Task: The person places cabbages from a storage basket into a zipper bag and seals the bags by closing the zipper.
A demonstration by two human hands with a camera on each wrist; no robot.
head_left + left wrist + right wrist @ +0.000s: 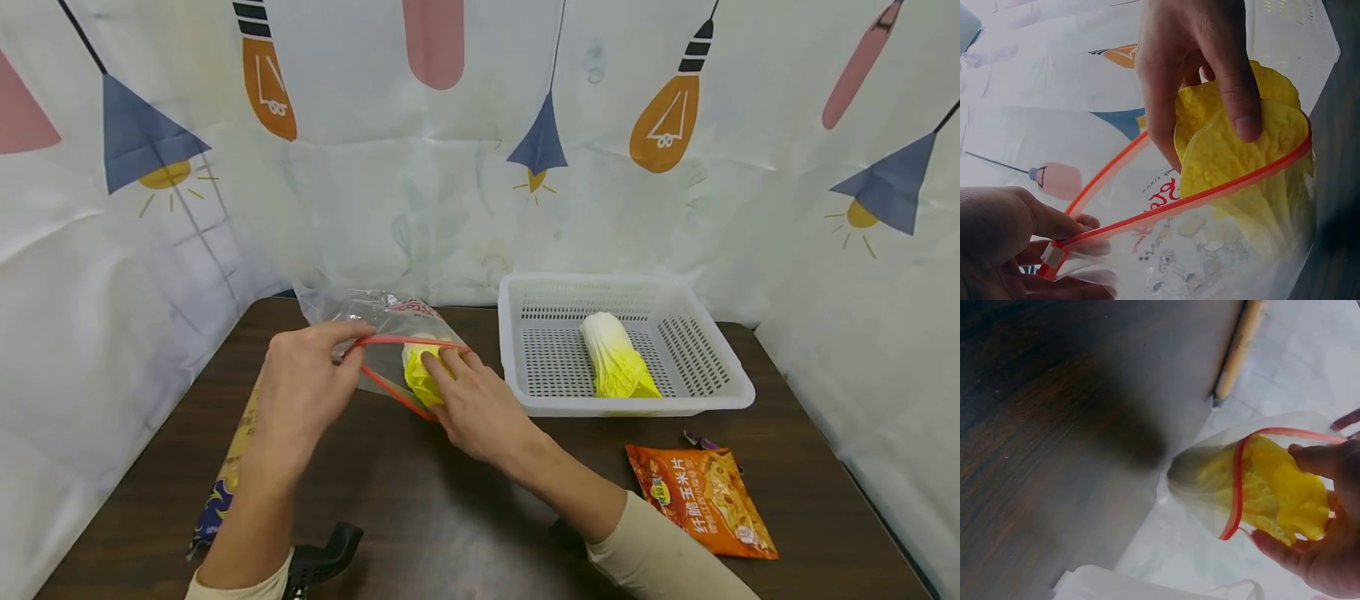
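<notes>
A clear zip bag [345,308] with a red zip edge and red print is held up off the table, its mouth spread wide. My left hand [311,379] pinches one end of the red edge, close to the white slider [1053,255]. Inside the mouth is a napa cabbage [1285,487], its white base deep in the bag and its yellow leaf end sticking out past the zip. My right hand [483,408] grips that leafy end, thumb on one side and fingers on the other. A second napa cabbage [618,358] lies in the white plastic basket [517,404].
An orange snack bag [701,500] lies at the right front, with a small purple wrapper [701,442] partly behind it. Beside my left forearm is a long yellow and blue package [228,475]. Printed cloth [480,208] hangs around the dark wooden table [435,533].
</notes>
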